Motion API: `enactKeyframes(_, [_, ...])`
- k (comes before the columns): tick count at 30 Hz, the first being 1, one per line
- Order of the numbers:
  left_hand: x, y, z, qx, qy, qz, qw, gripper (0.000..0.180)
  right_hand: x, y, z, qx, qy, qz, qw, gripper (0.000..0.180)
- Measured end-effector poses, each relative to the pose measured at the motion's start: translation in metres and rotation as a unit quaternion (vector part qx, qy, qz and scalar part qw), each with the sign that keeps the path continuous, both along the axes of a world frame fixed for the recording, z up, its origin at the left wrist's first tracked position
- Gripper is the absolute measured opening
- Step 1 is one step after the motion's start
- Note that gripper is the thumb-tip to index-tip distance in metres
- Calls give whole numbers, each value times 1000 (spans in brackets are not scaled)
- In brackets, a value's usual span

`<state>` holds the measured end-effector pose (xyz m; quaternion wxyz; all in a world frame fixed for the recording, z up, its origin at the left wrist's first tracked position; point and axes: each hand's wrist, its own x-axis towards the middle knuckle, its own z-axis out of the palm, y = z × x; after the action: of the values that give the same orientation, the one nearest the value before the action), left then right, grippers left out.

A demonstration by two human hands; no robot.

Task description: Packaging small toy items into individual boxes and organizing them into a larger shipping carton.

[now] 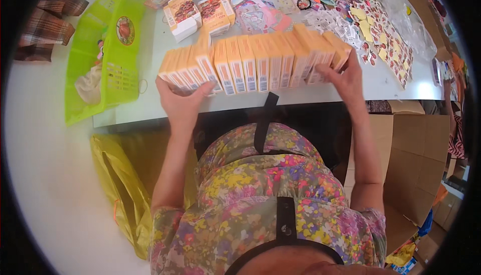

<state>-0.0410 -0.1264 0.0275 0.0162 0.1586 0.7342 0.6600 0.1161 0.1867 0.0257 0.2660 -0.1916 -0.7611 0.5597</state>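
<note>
1. A row of slim yellow-and-white boxes (250,67) stands packed side by side above the front part of the white counter (386,85); whether it rests there or is slightly lifted, I cannot tell.
2. The left hand (181,99) grips the row's left end, fingers around the outside, thumb spread across the near faces.
3. The right hand (345,78) clasps the right end, thumb pressed on the near faces, fingers around the outer box.
4. The near narrow faces carry orange printed blocks and blue-grey code patches, too small to read.
5. A few boxes sit unevenly, poking out farther than their neighbours.
6. Behind the row lie a left carton (183,15) and a right carton (216,13), both printed with red round pictures and orange panels with pale lettering.
7. The green basket (122,57) at left bears an oval pictorial label (125,30).
8. Right of the row, sticker sheets (397,57) show repeated small red-brown figures.
</note>
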Motion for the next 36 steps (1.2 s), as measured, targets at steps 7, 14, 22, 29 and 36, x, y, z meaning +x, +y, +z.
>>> enactKeyframes(7, [-25,-13,8,-363,67,-37,929,100,-23,27,21,161,-370,105,909,65])
enactKeyframes(14, [-30,-6,2,-323,5,-60,944,104,-18,15,14,151,-307,19,940,63])
enactKeyframes(22, [-24,1,4,-248,-25,-35,968,109,-11,17,13,30,-267,60,961,62])
enactKeyframes(29, [-22,7,10,-135,-11,-58,989,115,-9,3,8,80,-134,3,988,59])
enactKeyframes(36, [-57,1,-3,-292,12,-45,955,119,-17,25,-10,153,-208,-33,966,71])
